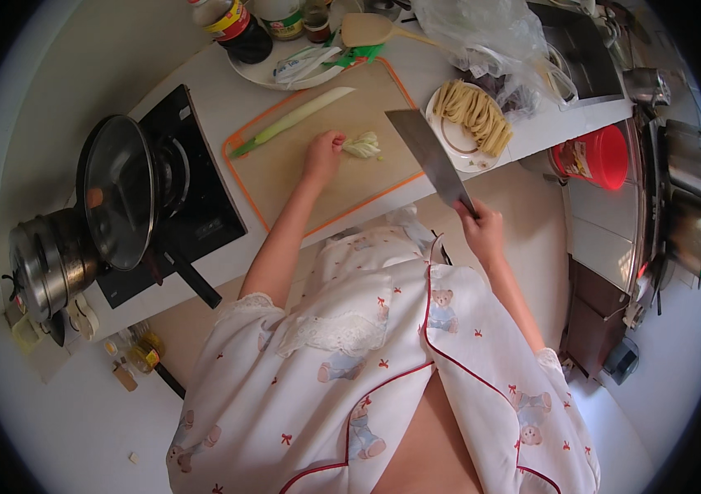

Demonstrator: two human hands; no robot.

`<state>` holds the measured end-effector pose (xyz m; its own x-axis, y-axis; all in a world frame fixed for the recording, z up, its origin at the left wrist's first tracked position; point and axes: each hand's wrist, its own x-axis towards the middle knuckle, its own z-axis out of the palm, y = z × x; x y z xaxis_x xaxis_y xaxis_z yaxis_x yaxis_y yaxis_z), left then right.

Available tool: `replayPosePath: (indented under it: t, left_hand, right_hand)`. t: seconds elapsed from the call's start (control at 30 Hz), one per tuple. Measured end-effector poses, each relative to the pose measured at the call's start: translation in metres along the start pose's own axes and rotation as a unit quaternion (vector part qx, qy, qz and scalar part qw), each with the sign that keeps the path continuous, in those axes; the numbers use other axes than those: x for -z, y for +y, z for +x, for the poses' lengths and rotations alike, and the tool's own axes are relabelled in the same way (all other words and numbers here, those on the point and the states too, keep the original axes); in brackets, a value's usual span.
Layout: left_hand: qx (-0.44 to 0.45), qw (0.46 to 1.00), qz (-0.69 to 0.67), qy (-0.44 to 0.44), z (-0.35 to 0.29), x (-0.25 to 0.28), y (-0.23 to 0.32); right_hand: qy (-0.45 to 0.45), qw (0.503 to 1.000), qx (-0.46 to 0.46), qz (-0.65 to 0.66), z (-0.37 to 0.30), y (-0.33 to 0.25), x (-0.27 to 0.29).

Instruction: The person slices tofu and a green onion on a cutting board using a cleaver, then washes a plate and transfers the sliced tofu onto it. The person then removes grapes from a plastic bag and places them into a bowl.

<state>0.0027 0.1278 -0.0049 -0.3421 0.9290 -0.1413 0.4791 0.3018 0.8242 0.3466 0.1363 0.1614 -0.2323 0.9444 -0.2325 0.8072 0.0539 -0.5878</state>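
My right hand (482, 233) is wrapped round the handle of a cleaver (430, 155). Its wide blade points up and left, over the right edge of the cutting board (317, 202), which has an orange rim. On the board my left hand (325, 156) has its fingers curled together beside a small heap of cut pale-green scallion (362, 146). Whatever those fingers may pinch is hidden. A long piece of scallion (297, 120), white at one end and green at the other, lies slantwise behind the left hand.
Right of the board stands a plate of cut yellowish strips (474, 119). A lidded pan (120, 193) sits on the black cooktop (202, 185) at left. Behind are a sauce bottle (235, 29), a spatula (367, 30) and a plastic bag (482, 33). A red bucket (602, 156) is at right.
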Motion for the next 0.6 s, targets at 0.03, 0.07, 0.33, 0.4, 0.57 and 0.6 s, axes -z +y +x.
replayPosePath:
  t: [0.03,0.07,0.33,0.4,0.57,0.6]
  left_hand:
    - [-0.003,1.0,0.001,0.012,0.0,-0.002,0.009]
    - [-0.005,1.0,0.002,0.024,-0.001,-0.002,0.018]
    - [-0.142,0.97,0.18,-0.082,-0.004,0.017,0.069]
    - [-0.151,0.965,0.185,-0.104,0.0,0.015,0.075]
    - [-0.123,0.97,0.161,-0.133,0.01,0.002,0.071]
    - [-0.133,0.97,0.161,-0.126,0.01,-0.001,0.069]
  right_hand:
    - [-0.014,0.998,-0.042,0.048,0.004,0.003,-0.007]
    - [-0.028,0.991,-0.084,0.096,0.009,0.007,-0.016]
    - [-0.045,0.933,-0.225,0.276,0.018,-0.005,-0.044]
    - [-0.04,0.923,-0.235,0.302,0.009,-0.003,-0.045]
    - [0.007,0.911,-0.265,0.317,-0.014,-0.011,-0.03]
    - [0.012,0.909,-0.266,0.319,-0.017,-0.011,-0.026]
